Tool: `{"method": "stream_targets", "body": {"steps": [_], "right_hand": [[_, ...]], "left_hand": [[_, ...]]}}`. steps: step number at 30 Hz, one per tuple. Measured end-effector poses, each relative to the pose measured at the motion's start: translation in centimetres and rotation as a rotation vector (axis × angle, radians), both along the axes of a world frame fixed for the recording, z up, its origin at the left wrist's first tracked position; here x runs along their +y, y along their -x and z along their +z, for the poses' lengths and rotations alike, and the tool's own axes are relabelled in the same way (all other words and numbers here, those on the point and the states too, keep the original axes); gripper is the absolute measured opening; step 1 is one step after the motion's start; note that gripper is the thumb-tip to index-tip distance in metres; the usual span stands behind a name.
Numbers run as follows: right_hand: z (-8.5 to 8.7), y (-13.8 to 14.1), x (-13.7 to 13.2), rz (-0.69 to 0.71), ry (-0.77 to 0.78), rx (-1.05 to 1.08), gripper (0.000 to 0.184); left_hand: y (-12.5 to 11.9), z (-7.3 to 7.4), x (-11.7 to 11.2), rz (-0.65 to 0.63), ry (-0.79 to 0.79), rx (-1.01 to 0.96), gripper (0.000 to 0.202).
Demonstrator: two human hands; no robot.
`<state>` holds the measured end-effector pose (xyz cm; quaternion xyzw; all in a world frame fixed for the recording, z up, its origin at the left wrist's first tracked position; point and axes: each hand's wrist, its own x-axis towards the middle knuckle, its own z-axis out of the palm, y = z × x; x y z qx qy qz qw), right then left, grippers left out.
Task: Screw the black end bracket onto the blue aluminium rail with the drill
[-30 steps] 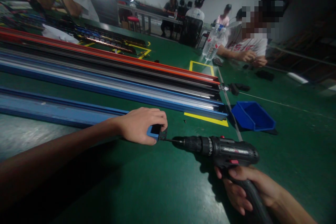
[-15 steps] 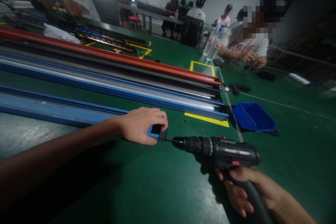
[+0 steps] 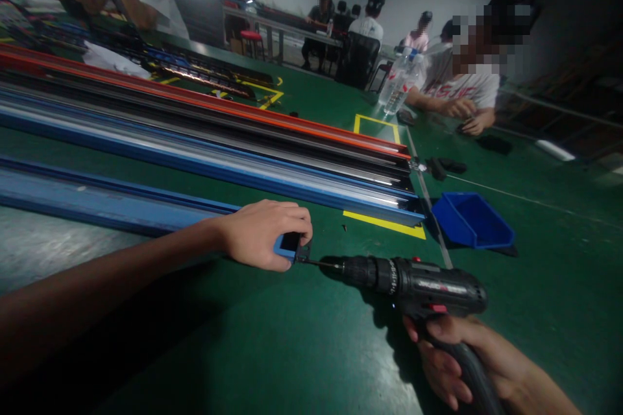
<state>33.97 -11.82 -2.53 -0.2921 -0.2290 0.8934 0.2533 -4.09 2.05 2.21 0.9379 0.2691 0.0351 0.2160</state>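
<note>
My left hand [image 3: 267,233] is closed around the right end of a long blue rail [image 3: 121,198] lying on the green table. Fingers and thumb also press a small black end piece [image 3: 302,251] against that end. In my right hand [image 3: 467,356] is a black cordless drill [image 3: 413,282], gripped by its handle and pointing left. From its chuck a thin bit [image 3: 324,264] reaches to the end piece and appears to touch it. A small light glows under the drill's body. Part of the rail is hidden by my left forearm.
Beyond lie several long rails, blue [image 3: 292,180], black and orange [image 3: 243,105]. Right of them stands a blue bin [image 3: 474,224]. Farther back are plastic bottles [image 3: 396,84] and a seated person [image 3: 467,91] handling something small. More people sit in the background.
A small light has come on under the drill. My hands, the drill and the rail hold nearly the same places; the whole view has shifted slightly.
</note>
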Motion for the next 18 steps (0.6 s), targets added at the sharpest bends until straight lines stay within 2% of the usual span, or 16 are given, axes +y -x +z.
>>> {"method": "stream_targets", "body": {"steps": [10, 18], "right_hand": [[-0.63, -0.23, -0.16, -0.022, -0.002, 0.024, 0.024], [0.14, 0.05, -0.09, -0.020, 0.011, -0.006, 0.021]], "left_hand": [[0.04, 0.06, -0.04, 0.012, 0.017, 0.009, 0.028], [-0.02, 0.23, -0.07, 0.005, 0.020, 0.020, 0.028]]}}
